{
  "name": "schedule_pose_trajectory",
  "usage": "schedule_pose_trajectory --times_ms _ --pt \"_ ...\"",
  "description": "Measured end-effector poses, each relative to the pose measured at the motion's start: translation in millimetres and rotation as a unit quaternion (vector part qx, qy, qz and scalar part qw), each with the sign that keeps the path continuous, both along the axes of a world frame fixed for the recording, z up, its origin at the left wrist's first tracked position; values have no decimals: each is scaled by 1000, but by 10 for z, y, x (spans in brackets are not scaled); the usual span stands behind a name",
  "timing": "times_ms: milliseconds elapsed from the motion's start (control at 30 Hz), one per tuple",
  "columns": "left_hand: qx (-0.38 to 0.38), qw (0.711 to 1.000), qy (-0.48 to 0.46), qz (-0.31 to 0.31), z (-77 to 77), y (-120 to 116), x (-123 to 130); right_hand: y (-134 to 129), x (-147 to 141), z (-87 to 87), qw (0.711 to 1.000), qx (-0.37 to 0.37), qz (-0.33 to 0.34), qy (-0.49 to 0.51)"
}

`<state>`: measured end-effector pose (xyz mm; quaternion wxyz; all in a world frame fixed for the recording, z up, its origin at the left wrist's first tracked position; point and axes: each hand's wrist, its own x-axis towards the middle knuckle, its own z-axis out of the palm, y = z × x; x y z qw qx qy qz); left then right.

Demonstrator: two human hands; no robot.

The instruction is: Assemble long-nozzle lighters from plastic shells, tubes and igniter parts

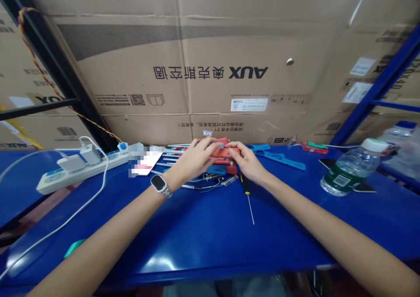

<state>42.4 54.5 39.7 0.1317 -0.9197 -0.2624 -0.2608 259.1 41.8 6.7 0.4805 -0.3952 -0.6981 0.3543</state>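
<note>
Here, left fingers (210, 149) and right fingers (239, 147) touch smooth orange plastic pieces (226, 153).

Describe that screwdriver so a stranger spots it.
On the blue table, look just nearer than the right hand. The screwdriver has a black-and-yellow handle; its thin shaft points toward the near edge, clear of the red and blue pieces.

One head-worn view looks forward and down over the tabletop (203, 235) from close above.

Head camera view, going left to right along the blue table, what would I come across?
Power strip, smartwatch, left hand, right hand, blue plastic piece, water bottle.
</note>
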Motion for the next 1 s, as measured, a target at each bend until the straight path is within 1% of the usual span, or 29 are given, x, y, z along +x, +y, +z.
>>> schedule_pose_trajectory --times_ms 100,133,200,300,400,533,667,800,933,1000 --pt "-3 998 -21 53 -12 336 -157 361 39 18 999 4 -36 3" --pt "-17 998 -24 61 -21 456 -196 471 33 36 998 7 -57 -6" --pt "-42 996 -35 71 -44 693 -236 673 3 82 991 28 -117 -56" --pt "-77 992 -55 88 -97 992 -210 914 -41 148 974 69 -171 -131" --pt "-102 989 -66 82 -184 1169 -153 1048 -22 137 954 100 -192 -205" --pt "-114 990 -68 51 -319 1227 -131 1078 80 -16 921 125 -217 -298" --pt "-106 991 -67 46 -376 1188 -146 1033 148 -135 913 145 -226 -307" --pt "-97 992 -55 62 -351 1113 -153 942 167 -152 911 152 -250 -292" --pt "-88 990 -57 94 -293 1012 -157 776 242 -167 917 150 -247 -277" --pt "-79 990 -62 102 -250 948 -117 667 316 -183 919 144 -246 -273"
